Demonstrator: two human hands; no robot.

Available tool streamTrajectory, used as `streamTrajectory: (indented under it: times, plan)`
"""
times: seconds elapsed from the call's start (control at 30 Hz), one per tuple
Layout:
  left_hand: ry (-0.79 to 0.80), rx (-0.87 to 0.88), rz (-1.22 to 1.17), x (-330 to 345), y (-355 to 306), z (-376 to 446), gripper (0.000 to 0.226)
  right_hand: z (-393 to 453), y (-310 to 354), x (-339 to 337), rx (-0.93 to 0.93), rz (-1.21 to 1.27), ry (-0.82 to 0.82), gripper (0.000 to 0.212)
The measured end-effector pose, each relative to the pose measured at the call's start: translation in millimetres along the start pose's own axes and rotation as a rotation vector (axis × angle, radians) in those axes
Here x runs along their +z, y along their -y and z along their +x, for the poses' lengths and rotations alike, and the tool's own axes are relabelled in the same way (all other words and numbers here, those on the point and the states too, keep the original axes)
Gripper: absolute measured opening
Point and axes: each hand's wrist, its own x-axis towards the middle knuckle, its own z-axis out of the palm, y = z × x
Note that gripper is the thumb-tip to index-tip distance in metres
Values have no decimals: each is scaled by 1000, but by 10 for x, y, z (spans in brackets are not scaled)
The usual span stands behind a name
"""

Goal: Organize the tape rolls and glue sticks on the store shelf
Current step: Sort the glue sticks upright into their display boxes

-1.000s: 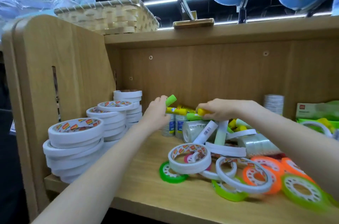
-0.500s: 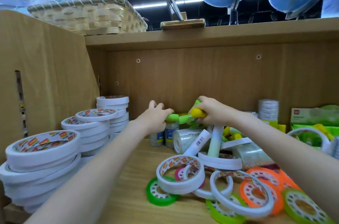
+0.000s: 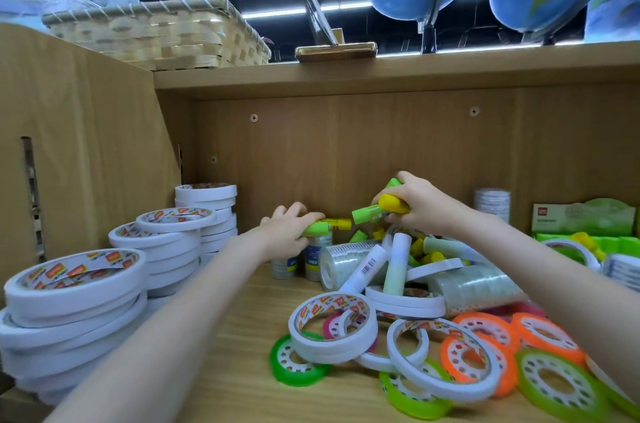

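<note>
Glue sticks lifted from the pile
Since a moment ago, left hand (image 3: pixel 291 235) grips one glue stick (image 3: pixel 325 226); right hand (image 3: pixel 415 204) has raised a bunch (image 3: pixel 375 213) above the loose tape rolls (image 3: pixel 346 332).

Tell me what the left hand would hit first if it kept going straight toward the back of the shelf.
The left hand, gripping a glue stick, points toward the back panel. Nothing shows between its fingertips and that wood, so it would probably meet the panel first, though depth there is hard to judge.

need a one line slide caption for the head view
Both hands, left and right, grip green-and-yellow glue sticks above a jumble of tape rolls.
</note>
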Motion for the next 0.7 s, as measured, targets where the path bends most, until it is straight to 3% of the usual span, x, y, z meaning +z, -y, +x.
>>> streamTrajectory:
  times: [0.27, 0.47, 0.57, 0.7]
  plan:
    - [-170, 18, -91, -35, 9, 33, 38, -155, -24, -153, 19, -26, -20, 27]
    - [-571, 77, -118, -329, -280, -43, 43, -512, -141, -624, 133, -62, -142, 33]
    - [-559, 183, -187, -561, -797, -34, 30, -837, -288, -1054, 261, -69, -225, 35]
    - [-480, 293, -161, -631, -1540, 125, 20, -1353, -532, -1551, 442, -159, -164, 28]
